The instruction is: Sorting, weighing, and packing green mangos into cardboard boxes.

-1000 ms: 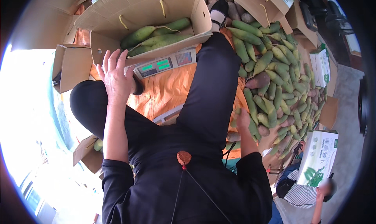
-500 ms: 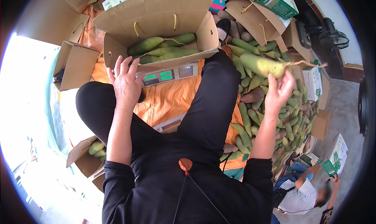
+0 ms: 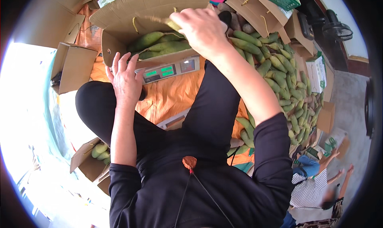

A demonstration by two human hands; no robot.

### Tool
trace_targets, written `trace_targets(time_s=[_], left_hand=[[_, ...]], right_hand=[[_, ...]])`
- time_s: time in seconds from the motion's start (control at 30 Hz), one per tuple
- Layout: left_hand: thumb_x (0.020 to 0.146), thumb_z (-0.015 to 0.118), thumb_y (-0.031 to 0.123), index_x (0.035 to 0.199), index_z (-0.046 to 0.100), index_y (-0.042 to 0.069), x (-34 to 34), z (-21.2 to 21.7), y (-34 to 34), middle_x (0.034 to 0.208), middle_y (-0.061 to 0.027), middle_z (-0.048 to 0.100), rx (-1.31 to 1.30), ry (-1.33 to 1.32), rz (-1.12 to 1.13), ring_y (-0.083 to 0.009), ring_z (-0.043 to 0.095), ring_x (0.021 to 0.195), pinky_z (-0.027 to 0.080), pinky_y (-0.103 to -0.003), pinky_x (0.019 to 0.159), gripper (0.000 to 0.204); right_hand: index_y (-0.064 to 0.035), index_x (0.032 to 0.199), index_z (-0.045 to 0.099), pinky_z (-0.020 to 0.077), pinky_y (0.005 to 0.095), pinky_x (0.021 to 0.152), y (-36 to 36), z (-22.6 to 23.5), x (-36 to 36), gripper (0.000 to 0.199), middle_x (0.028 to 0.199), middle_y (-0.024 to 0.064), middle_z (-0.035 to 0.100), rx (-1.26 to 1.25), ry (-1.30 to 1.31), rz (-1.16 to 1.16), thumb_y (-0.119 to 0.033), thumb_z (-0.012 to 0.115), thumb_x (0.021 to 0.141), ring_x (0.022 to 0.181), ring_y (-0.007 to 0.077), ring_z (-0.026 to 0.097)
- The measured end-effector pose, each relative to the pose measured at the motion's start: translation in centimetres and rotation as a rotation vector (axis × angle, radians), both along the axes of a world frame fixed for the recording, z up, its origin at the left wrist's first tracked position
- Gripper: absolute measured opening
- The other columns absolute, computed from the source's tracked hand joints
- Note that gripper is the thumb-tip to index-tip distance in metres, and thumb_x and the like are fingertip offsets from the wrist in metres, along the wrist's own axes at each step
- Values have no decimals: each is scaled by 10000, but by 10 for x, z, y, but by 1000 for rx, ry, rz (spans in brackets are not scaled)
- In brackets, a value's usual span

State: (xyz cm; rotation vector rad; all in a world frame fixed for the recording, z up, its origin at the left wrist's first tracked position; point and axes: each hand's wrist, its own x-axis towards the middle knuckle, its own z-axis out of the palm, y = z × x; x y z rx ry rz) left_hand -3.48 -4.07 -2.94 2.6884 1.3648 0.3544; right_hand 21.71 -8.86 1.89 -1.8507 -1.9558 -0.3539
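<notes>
A brown cardboard box [image 3: 115,16] with yellow rope handles stands on a digital scale [image 3: 169,71] with green lit displays. Several long green radishes [image 3: 164,48] lie inside it. My left hand [image 3: 125,77] rests its spread fingers against the box's near left edge, holding nothing. Over the right side of the box, my right hand [image 3: 201,30] grips a green radish [image 3: 174,24]. Its thin root points left, and most of its body is hidden behind my fingers.
A large heap of green radishes [image 3: 285,82] spreads over an orange sheet [image 3: 165,102] on my right. Cardboard boxes [image 3: 77,66] stand at left, another box [image 3: 97,158] with radishes at lower left. A fan [image 3: 337,30] stands far right. Another person [image 3: 309,190] is at lower right.
My right hand has carried the radish leftward from above the heap to over the box. My left hand stays at the box edge. The other person's arms have moved.
</notes>
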Motion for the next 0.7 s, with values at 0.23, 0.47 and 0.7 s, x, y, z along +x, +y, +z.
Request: trace_targets(time_s=[0.23, 0.47, 0.7], left_hand=[[791, 709, 212, 1250, 590, 173, -5, -3, 2, 1328, -38, 515, 26, -37, -35, -291, 349, 1348, 191, -578, 1100, 475], [799, 699, 206, 1278, 570, 180, -3, -7, 4, 1343, -29, 507, 25, 11, -53, -279, 343, 1360, 192, -579, 1102, 496], [824, 688, 228, 1279, 574, 185, -8, -12, 10, 1309, -28, 537, 126, 1, -103, -280, 382, 1333, 221, -513, 1096, 471]], right_hand=[[-156, 999, 685, 536, 353, 634, -35, -3, 30, 279, 835, 81, 696, 11, 342, -135, -364, 684, 815, 714, 254, 679], [-51, 1130, 631, 517, 301, 742, -196, -79, 89, 272, 989, 112, 702, -189, 761, -669, -157, 650, 881, 863, 202, 678], [-59, 1028, 676, 506, 430, 793, -361, -205, 29, 240, 937, 209, 675, -569, 773, -963, -190, 639, 831, 919, 379, 639]])
